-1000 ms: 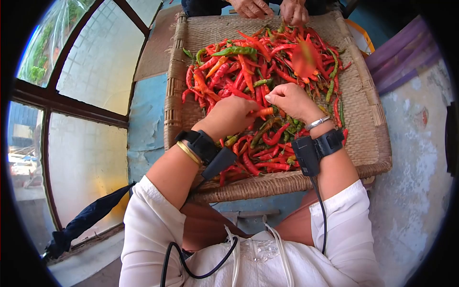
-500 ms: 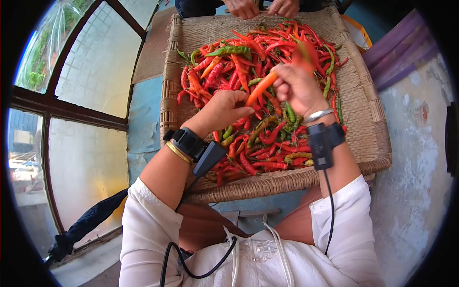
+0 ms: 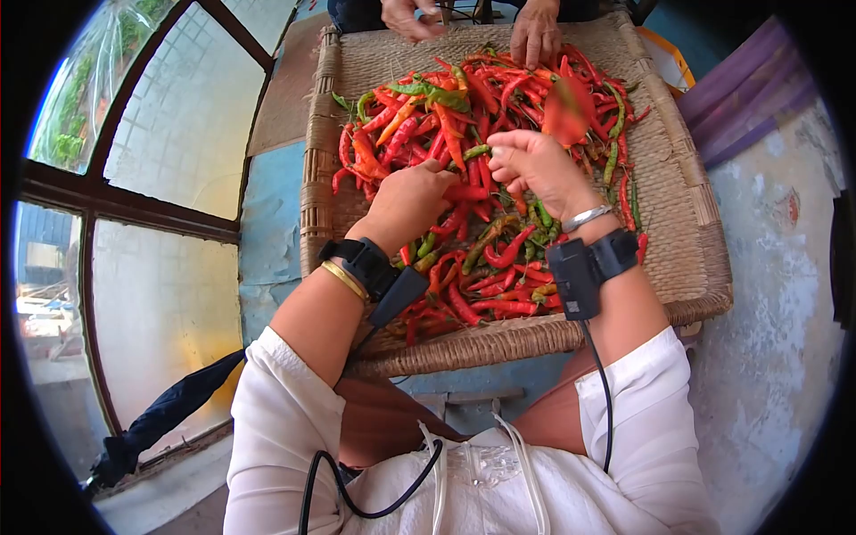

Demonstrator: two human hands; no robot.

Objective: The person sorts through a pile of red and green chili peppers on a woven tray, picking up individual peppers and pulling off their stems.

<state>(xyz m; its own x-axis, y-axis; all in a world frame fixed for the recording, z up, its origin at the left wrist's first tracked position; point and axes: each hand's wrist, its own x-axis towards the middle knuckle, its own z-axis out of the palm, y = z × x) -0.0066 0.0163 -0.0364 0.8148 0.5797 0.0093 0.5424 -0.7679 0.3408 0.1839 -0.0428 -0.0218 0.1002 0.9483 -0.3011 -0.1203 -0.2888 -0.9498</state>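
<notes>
A broad heap of red chili peppers (image 3: pixel 499 259), with some green and orange ones mixed in, covers the middle of a woven tray (image 3: pixel 687 223). My left hand (image 3: pixel 412 201) is closed over the heap's left part, and a red chili pepper (image 3: pixel 465 193) sticks out to the right from its fingers. Just right of it, my right hand (image 3: pixel 542 169) is raised above the heap with thumb and index finger pinched together. Whatever sits in that pinch is too small to make out. A green chili pepper (image 3: pixel 476 152) lies near these fingertips.
Across the tray, another person's hand (image 3: pixel 535 36) touches the far peppers, and their other hand (image 3: pixel 412 18) hovers at the far rim. A window (image 3: pixel 165 294) stands on the left, with a dark folded umbrella (image 3: pixel 169 415) below it. Purple cloth (image 3: pixel 749 94) hangs at right.
The orange chili pepper between my hands is gone from there. My left hand has moved up and right, my right hand slightly left. The other person's hands have separated, one reaching into the heap.
</notes>
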